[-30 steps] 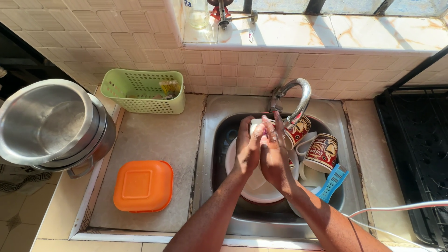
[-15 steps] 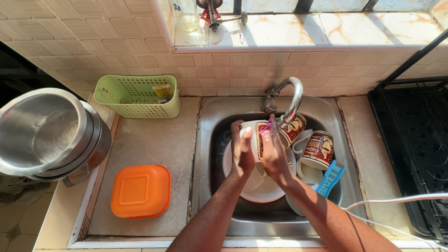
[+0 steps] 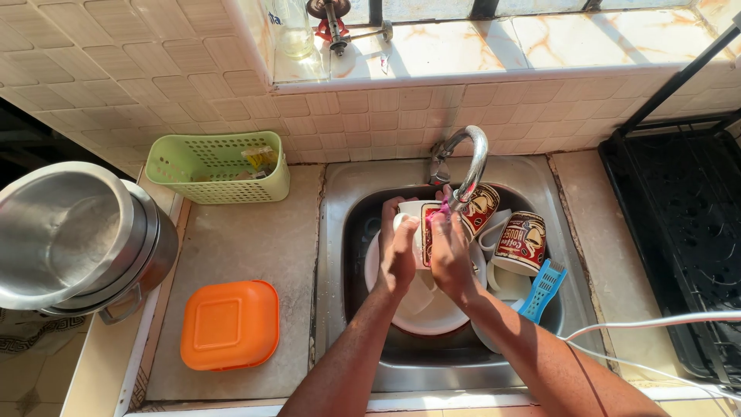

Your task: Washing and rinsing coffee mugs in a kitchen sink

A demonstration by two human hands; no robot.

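We held the mug (image 3: 421, 224) over the plate (image 3: 432, 313) in the sink (image 3: 340, 255), under the tap (image 3: 467, 166). Our left hand (image 3: 400, 251) gripped it; our right hand (image 3: 450, 247) pressed what seemed a pink scrubber (image 3: 434, 220) against it. Since a second earlier, both hands had hardly shifted, so scrubbing went on. Other mugs (image 3: 521, 241) lay beside.

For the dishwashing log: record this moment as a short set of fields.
setting: steel sink set in a tiled counter, seen from above
left hand: grips a white mug under the tap
right hand: presses something pink against the mug
in sink: white plate, two brown printed mugs, blue utensil
counter left: orange lidded box, green basket, stacked steel pots
right: black stove
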